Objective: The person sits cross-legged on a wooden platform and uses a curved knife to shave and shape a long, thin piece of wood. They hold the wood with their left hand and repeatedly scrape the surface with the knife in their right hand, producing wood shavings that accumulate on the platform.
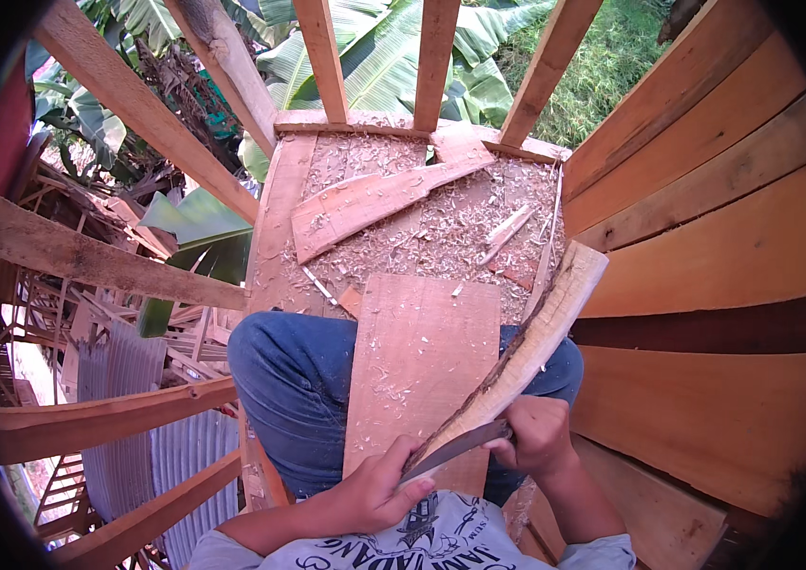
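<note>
A long, slightly curved piece of wood (517, 356) with dark bark along one edge slants from near my belly up to the far right. My left hand (379, 494) is closed around its near end, thumb along the lower side. In my right hand (538, 432) is the handle of a knife, whose grey blade (450, 449) lies against the underside of the wood and reaches toward my left hand. The knife's handle is mostly hidden by my fingers. Beneath the wood, a flat board (422, 356) rests between my legs.
Wood shavings (374, 157) litter the platform floor ahead. An angular offcut (360, 214) and thin wood strips (508, 233) lie there. Slats (322, 62) edge the far and left sides; wide planks (707, 256) line the right. Corrugated sheets (118, 399) show below on the left.
</note>
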Available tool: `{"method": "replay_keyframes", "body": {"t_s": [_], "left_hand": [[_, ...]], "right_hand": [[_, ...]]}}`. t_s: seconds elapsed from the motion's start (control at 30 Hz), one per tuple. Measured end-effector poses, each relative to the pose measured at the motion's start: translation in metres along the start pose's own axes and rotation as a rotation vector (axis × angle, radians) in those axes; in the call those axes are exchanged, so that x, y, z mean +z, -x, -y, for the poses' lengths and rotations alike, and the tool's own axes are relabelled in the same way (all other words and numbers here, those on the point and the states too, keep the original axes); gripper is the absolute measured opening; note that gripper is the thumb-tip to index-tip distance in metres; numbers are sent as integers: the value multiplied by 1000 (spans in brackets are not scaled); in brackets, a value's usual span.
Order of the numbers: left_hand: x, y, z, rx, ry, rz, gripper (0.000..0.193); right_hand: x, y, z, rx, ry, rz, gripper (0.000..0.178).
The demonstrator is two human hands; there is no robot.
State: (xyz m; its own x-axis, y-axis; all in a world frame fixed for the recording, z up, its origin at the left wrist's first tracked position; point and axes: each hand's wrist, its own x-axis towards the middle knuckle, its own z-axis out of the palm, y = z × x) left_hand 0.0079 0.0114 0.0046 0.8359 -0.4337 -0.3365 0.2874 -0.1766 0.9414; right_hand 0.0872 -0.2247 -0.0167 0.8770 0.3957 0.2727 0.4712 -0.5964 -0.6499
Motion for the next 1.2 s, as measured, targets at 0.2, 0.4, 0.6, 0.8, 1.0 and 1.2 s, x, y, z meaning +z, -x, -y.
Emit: {"method": "replay_keyframes", "body": {"t_s": [0.2, 0.4, 0.6, 0.8, 1.0, 1.2], "left_hand": [[-1, -3, 2, -22, 37, 36, 38], [-5, 0, -1, -55, 16, -12, 36], [-6, -2, 3, -27, -6, -55, 40], [-6, 0, -2, -35, -43, -75, 41], [-3, 0, 1, -31, -35, -73, 42], [-8, -3, -1, -24, 10, -47, 45]], "right_hand": [[-15, 6, -14, -27, 28, -44, 41], [-17, -7, -26, 471, -114, -172, 47], [-9, 12, -2, 66, 68, 32, 46], [-16, 12, 1, 206, 52, 3, 49], [-13, 9, -11, 234, 97, -24, 53], [-12, 5, -9, 140, 49, -25, 56]]}}
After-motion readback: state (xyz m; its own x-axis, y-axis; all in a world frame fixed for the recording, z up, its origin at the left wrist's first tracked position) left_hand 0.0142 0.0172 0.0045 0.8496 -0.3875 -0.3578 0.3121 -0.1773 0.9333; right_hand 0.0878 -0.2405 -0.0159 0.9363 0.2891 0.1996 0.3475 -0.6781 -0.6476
